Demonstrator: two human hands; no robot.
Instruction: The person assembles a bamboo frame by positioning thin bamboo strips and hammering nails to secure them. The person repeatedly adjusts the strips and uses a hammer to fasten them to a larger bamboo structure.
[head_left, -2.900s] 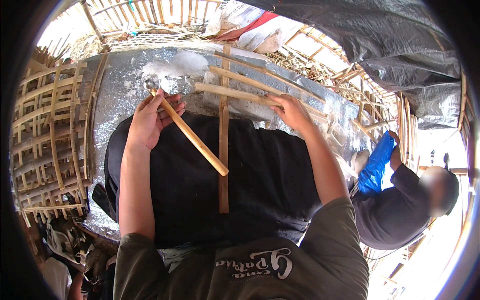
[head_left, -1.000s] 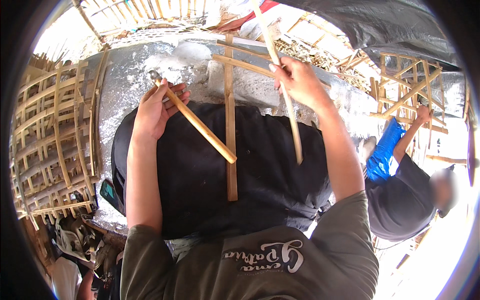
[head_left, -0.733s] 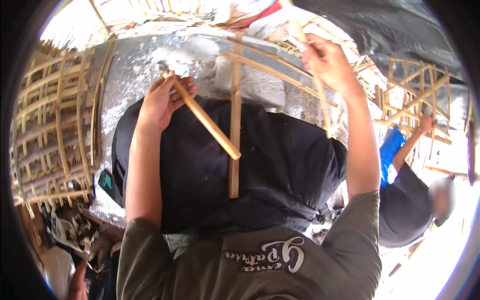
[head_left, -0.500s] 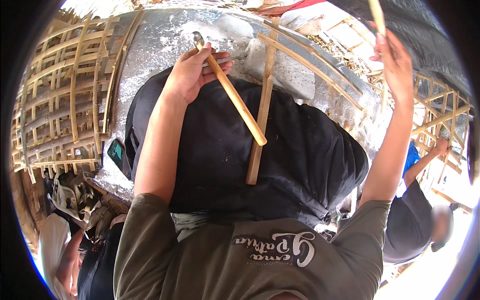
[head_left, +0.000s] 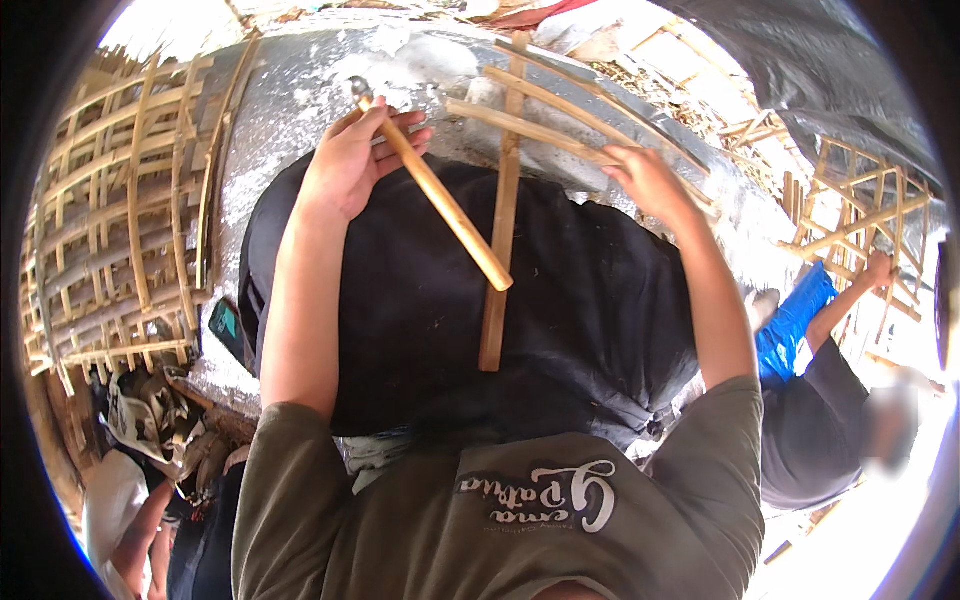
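My left hand [head_left: 343, 165] grips a hammer [head_left: 447, 207] close to its head, the thumb over the wooden handle, which slants down across dark cloth over my legs. In my right hand [head_left: 650, 187], the fingers are closed on the right end of a thin bamboo strip [head_left: 525, 128]. This strip extends leftward across a long upright strip [head_left: 496, 310], near its upper part; whether they touch I cannot tell. Two more slats, a middle slat [head_left: 560, 104] and a far slat [head_left: 600, 92], slant across the same strip beyond it.
Woven bamboo panels [head_left: 120, 200] stand at the left, near a phone [head_left: 229, 328]. Pale stone [head_left: 570, 178] lies beyond the cloth. On the right, another person [head_left: 820, 430] reaches to a bamboo frame [head_left: 868, 218], beside a blue bag [head_left: 792, 325].
My right hand has come down and inward from the upper right, bringing the bamboo strip across the long upright one. The hammer stays in my left hand, with the view slightly shifted.
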